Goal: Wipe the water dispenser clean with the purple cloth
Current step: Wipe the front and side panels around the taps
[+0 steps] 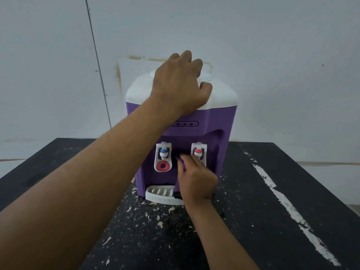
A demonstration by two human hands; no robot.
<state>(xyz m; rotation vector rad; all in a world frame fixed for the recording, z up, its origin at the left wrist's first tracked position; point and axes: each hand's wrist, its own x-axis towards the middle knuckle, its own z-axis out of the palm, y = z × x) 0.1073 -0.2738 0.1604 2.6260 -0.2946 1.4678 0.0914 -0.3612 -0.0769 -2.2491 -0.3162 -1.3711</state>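
**Handling notes: dispenser and cloth, mid-wipe at tap recess**

Water dispenser (218, 121) upright near the back edge of the black, paint-flecked bench (292, 191), just in front of the pale wall (253, 36). Purple body, white cap (224, 94) on top, white drip tray (157, 193) at the foot.

Left hand (179, 84) laid over the white cap, fingers (187, 57) curled down onto it, holding nothing; judged to be steadying the unit. Right hand (196, 180) low at the front recess, fingers (187, 158) closed on the purple cloth (180, 172), pressing it against the panel between the blue tap (164, 152) and the red tap (198, 152). Cloth partly hidden by the hand; lower end hangs toward the drip tray.

Handling, as judged:
- Dispenser: rigid plastic shell, no bottle fitted, so probably light enough to slide or tip under a sideways push. Best held from above on the cap, as now, or by the flat sides.
- Taps and red ring lever (163, 166): small protruding parts, likely to flex or trigger if snagged; wipe around them with light pressure.
- Drip tray: looks detachable, may pop loose if pushed.
- Cloth: soft, limp, conforms to the recess; bunch in the fingertips for tight corners, spread flat for broad panels.
- Smooth plastic probably slippery if wet.
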